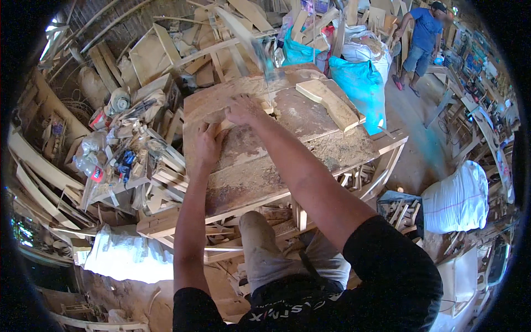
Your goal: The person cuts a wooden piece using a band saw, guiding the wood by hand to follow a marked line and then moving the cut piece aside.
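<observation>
A pale wood piece (267, 108) lies on the sawdust-covered work table (254, 160), its far right end against the thin upright blade (269, 93) of what looks like a band saw. Bent over the piece from above, my right hand (243, 109) presses on it beside the blade, fingers curled. My left hand (209, 143) grips the nearer left end, with its fingers closed. Most of the piece is hidden under both hands. To the right of the blade rests a larger, curved wood block (332, 104), touched by neither hand.
Wood offcuts and tools crowd a bench (133, 149) on the left. Behind the table stand turquoise sacks (362, 91). A white sack (456, 196) and a crate of scraps (401, 213) sit at the right. Another person (423, 41) stands far right.
</observation>
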### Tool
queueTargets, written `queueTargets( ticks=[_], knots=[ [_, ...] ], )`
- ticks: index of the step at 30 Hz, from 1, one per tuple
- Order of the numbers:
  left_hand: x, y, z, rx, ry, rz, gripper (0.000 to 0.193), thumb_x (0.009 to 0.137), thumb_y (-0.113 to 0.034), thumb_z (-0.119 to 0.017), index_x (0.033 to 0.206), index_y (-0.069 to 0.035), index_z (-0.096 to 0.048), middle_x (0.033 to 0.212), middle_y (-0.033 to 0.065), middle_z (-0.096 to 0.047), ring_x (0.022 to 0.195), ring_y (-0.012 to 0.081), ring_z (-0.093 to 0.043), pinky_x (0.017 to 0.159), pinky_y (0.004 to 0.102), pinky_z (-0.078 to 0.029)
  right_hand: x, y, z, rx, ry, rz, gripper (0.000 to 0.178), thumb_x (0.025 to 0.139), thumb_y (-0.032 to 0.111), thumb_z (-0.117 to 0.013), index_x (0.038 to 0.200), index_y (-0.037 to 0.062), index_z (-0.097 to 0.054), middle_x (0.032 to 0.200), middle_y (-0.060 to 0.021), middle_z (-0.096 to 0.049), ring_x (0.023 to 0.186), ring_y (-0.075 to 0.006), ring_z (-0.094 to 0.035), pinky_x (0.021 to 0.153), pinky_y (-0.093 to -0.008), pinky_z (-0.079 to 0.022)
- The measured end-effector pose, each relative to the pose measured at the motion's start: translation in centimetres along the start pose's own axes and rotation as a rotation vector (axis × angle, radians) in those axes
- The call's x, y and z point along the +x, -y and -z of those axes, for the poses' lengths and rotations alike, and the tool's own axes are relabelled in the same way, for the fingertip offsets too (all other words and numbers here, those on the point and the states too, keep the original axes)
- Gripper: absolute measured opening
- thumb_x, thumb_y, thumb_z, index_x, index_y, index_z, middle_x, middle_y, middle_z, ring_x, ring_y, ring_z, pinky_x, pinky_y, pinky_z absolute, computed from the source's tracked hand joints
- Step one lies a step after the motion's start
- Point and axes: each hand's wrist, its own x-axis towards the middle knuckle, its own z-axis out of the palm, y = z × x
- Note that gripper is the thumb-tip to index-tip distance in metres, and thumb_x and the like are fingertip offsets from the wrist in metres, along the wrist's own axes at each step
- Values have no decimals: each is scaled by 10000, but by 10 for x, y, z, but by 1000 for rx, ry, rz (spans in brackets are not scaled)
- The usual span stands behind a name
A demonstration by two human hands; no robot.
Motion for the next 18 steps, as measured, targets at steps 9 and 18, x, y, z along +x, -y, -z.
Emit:
queueTargets(
  ticks=[9, 18],
  knots=[
    [-4, -25, 11, 126, -70, -93, 350, 915, -200, -746, 1203, -7, -698, 1147, 250, -635, 1053, 465, -599, 915, 515, -502, 3, -9, 1, 38, 7, 19, 538, 981, 369, -478, 1474, 165, -543, 1419, -213, -614, 1313, -400, -577, 1141, -544, -425],
    [-5, -23, 2, 98, -72, 9, 314, 957, -293, -715, 1149, -46, -733, 1128, 212, -698, 1097, 432, -625, 942, 500, -490, -2, -9, -5, 41, -119, 51, 460, 970, 357, -506, 1370, 147, -586, 1387, -234, -623, 1299, -415, -584, 1112, -566, -438]
  ],
)
